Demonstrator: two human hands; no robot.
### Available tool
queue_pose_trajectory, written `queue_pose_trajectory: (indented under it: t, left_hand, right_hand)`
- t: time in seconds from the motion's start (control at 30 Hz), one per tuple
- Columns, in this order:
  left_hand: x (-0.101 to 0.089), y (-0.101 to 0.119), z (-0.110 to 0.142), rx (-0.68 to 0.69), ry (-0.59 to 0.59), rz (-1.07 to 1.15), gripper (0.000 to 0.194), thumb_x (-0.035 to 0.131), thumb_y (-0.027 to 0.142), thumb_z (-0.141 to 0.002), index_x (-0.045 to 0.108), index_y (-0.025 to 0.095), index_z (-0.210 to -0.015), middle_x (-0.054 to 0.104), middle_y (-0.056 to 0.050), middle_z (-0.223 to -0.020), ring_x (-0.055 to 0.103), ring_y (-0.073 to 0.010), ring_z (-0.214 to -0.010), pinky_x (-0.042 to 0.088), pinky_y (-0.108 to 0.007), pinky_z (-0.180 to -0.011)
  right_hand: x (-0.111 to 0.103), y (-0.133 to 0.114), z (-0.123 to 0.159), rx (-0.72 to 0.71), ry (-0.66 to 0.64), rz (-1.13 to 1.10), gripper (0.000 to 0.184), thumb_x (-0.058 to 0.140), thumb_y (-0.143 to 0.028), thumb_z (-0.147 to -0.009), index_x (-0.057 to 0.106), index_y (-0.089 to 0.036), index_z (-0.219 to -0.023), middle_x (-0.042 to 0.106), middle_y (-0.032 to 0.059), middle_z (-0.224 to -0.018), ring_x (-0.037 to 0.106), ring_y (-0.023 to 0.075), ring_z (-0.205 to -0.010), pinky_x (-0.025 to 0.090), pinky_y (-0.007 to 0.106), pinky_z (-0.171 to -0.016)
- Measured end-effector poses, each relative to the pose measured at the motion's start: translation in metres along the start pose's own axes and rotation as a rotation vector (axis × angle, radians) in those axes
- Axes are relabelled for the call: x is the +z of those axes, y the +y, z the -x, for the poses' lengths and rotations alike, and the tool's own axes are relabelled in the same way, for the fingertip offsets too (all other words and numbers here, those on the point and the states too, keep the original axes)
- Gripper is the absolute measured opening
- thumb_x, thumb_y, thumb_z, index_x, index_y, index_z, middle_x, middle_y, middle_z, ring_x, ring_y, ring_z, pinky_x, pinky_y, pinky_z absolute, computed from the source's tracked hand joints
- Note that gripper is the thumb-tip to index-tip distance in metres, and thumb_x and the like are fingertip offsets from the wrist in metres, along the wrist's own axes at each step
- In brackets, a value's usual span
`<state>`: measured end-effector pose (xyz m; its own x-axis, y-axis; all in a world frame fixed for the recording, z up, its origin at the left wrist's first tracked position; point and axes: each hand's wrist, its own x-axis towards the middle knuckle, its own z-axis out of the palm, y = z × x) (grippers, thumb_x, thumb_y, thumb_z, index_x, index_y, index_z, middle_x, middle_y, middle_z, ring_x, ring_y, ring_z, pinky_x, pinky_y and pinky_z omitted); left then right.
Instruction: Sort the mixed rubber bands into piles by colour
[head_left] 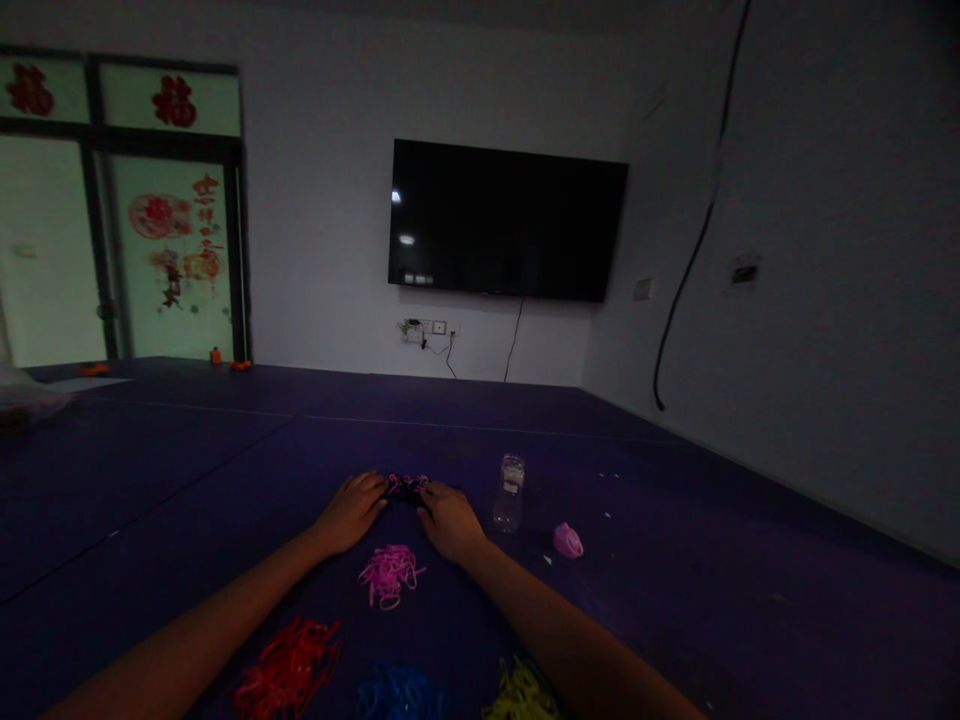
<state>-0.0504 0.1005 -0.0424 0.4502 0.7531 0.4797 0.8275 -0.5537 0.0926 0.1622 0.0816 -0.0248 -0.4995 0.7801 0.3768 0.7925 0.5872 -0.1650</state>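
My left hand (354, 512) and my right hand (452, 522) rest on the dark purple surface, one at each side of a small pile of dark and pink bands (407, 485). Fingers of both hands lie stretched out, with their tips touching the pile's sides. Nearer to me, between my forearms, is a loose heap of pink rubber bands (391, 575). Closer still are heaps of red bands (291, 668), blue bands (401, 692) and yellow bands (520, 692), the last partly cut off by the frame's edge.
A clear plastic bottle (509, 495) stands right of my right hand, with a pink teapot-shaped object (568, 541) beyond it. Small white scraps lie nearby. At the far left are orange objects (216, 356) and a clear plastic bag (30, 392). A television (506, 220) hangs on the wall.
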Motion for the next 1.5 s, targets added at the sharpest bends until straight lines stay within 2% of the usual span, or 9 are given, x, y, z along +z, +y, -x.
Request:
queue_pose_trajectory:
  t: [0.13, 0.3, 0.53, 0.97, 1.33, 1.5]
  left_hand:
    - [0.000, -0.001, 0.001, 0.071, -0.010, 0.049, 0.038, 0.033, 0.029, -0.093, 0.048, 0.022, -0.127, 0.052, -0.007, -0.130, 0.040, -0.0226, -0.124, 0.031, -0.043, -0.104]
    - [0.003, -0.004, 0.001, 0.098, -0.065, 0.067, 0.041, 0.029, 0.034, -0.094, 0.045, 0.022, -0.130, 0.050, -0.006, -0.133, 0.037, -0.0226, -0.126, 0.031, -0.042, -0.104]
    - [0.004, -0.004, 0.000, 0.073, -0.119, 0.037, 0.040, 0.031, 0.036, -0.094, 0.048, 0.024, -0.128, 0.047, -0.005, -0.135, 0.038, -0.0235, -0.126, 0.032, -0.041, -0.103]
    - [0.011, -0.008, 0.000, 0.039, -0.110, 0.054, 0.040, 0.036, 0.035, -0.091, 0.048, 0.021, -0.128, 0.051, -0.008, -0.131, 0.039, -0.0237, -0.125, 0.032, -0.042, -0.102]
    - [0.000, 0.000, 0.001, 0.052, 0.009, 0.091, 0.036, 0.039, 0.029, -0.090, 0.052, 0.020, -0.123, 0.053, -0.010, -0.127, 0.045, -0.0219, -0.119, 0.036, -0.039, -0.101]
    - [0.002, -0.002, 0.002, 0.008, 0.072, 0.110, 0.036, 0.041, 0.029, -0.089, 0.051, 0.021, -0.123, 0.056, -0.009, -0.122, 0.048, -0.0230, -0.116, 0.038, -0.040, -0.100]
  right_hand:
    - [0.001, 0.001, -0.001, 0.002, -0.004, 0.017, 0.032, 0.041, -0.024, -0.087, 0.057, -0.014, -0.114, 0.058, 0.0115, -0.117, 0.051, 0.0228, -0.112, 0.036, 0.033, -0.095]
    - [0.003, 0.001, -0.002, 0.000, 0.000, 0.029, 0.030, 0.041, -0.023, -0.087, 0.058, -0.014, -0.110, 0.058, 0.0117, -0.117, 0.050, 0.0225, -0.112, 0.036, 0.033, -0.094]
    - [0.004, 0.003, -0.002, -0.006, 0.006, 0.018, 0.030, 0.041, -0.024, -0.088, 0.057, -0.015, -0.111, 0.058, 0.0114, -0.117, 0.050, 0.0223, -0.112, 0.036, 0.034, -0.094]
    - [0.004, 0.003, -0.002, 0.005, 0.011, 0.012, 0.029, 0.042, -0.023, -0.087, 0.057, -0.016, -0.111, 0.059, 0.0112, -0.116, 0.051, 0.0226, -0.111, 0.036, 0.034, -0.094]
    - [0.001, 0.001, -0.002, -0.022, 0.018, 0.005, 0.029, 0.041, -0.023, -0.087, 0.058, -0.016, -0.109, 0.059, 0.0110, -0.114, 0.051, 0.0216, -0.109, 0.037, 0.033, -0.092]
    - [0.000, -0.002, -0.001, -0.062, 0.029, -0.001, 0.030, 0.040, -0.021, -0.088, 0.057, -0.015, -0.112, 0.059, 0.0106, -0.117, 0.050, 0.0210, -0.111, 0.036, 0.032, -0.093]
